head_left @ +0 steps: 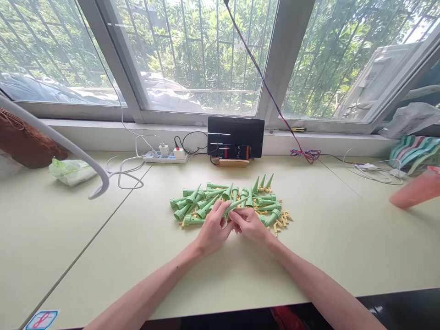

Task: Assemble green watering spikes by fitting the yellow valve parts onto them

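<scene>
A heap of several green cone-shaped plastic spikes (206, 199) lies on the pale green table (154, 256), mixed with small yellow plastic parts (283, 220). My left hand (213, 227) and my right hand (249, 222) meet at the near edge of the heap. Both are closed round one green spike (235, 205), which points up and to the right between them. The fingertips of both hands pinch its wider end. Whether a yellow part is held with it is hidden by the fingers.
A black tablet (235, 136) and a phone (234, 152) stand at the window sill behind the heap. A power strip (166, 157) with white cables lies to the left, a wet-wipe pack (70, 170) farther left. Another person's forearm (414, 190) enters at the right edge.
</scene>
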The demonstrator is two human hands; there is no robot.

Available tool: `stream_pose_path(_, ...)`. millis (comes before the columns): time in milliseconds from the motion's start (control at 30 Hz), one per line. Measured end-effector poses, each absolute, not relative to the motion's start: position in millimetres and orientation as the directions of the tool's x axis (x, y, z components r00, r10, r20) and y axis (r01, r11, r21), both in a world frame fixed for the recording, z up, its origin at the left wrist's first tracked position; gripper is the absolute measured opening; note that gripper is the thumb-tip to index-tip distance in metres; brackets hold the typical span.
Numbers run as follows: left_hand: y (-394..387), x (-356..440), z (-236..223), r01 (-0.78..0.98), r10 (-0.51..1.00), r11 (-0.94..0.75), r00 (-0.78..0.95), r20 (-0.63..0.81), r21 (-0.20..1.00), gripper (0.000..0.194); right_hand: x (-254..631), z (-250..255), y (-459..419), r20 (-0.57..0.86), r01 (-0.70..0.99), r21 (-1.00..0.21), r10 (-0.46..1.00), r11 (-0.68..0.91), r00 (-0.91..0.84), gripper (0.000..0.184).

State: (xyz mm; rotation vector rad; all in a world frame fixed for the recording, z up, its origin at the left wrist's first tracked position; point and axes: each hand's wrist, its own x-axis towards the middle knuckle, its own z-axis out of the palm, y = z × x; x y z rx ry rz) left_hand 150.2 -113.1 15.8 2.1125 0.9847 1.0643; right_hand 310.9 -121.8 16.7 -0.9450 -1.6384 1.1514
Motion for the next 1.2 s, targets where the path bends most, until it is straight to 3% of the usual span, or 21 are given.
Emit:
stream_pose_path(200,-113.6,151.2,18.2,0.311,0.810,-0.556,0.410,0.419,0.771,0.032,311.1,14.5,-118.2,0.162,-0.085,-0.987,0.907,0.140,-0.388,0.046)
stream_pose_path(433,-112.2,151.7,17.3,0.285,0.819,-0.539,0.396,0.415,0.792,0.031,311.3,17.1,-117.7,0.130,-0.164,-0.984,0.893,0.064,-0.431,0.045)
stream_pose_path(667,-109.9,150.9,17.4,0.300,0.844,-0.513,0.345,0.410,0.804,0.035,310.3,17.4,-117.1,0.096,-0.118,-0.992,0.882,0.046,-0.462,0.042)
stream_pose_path(1200,-110.0,150.5,15.7,0.392,0.828,-0.551,0.366,0.424,0.737,0.047,308.3,16.9,-121.7,0.183,0.034,-0.978,0.921,0.207,-0.345,0.034)
